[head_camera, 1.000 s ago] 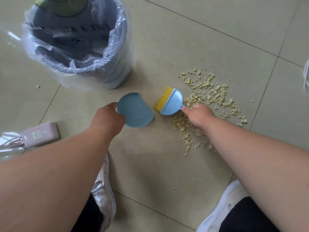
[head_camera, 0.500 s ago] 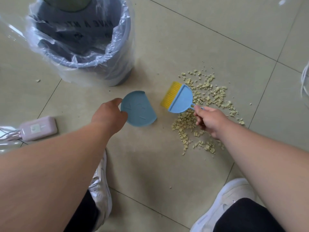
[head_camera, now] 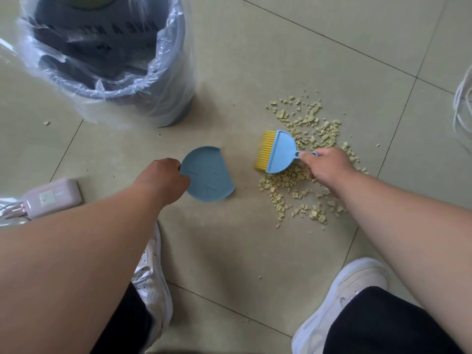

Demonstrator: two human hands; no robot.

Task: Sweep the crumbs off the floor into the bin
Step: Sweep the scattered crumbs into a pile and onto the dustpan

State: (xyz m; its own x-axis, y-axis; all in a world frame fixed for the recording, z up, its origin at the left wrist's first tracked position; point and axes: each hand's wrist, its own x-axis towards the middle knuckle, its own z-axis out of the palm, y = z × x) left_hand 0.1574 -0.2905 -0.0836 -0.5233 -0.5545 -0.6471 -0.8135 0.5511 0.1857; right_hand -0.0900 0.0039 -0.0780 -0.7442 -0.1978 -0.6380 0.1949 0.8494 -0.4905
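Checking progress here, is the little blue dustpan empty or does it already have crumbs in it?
Empty. The dustpan shows only bare blue plastic; the crumbs lie on the floor.

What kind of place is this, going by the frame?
Probably an indoor room in a home or small office, though little shows. Cues: pale tiled floor with grout lines, a bin with a clear plastic liner, and a power strip with cables plugged in lying on the floor.

Head cam only, wide-angle, looks steeply down at tiled floor (head_camera: 255,72), close above both forearms.
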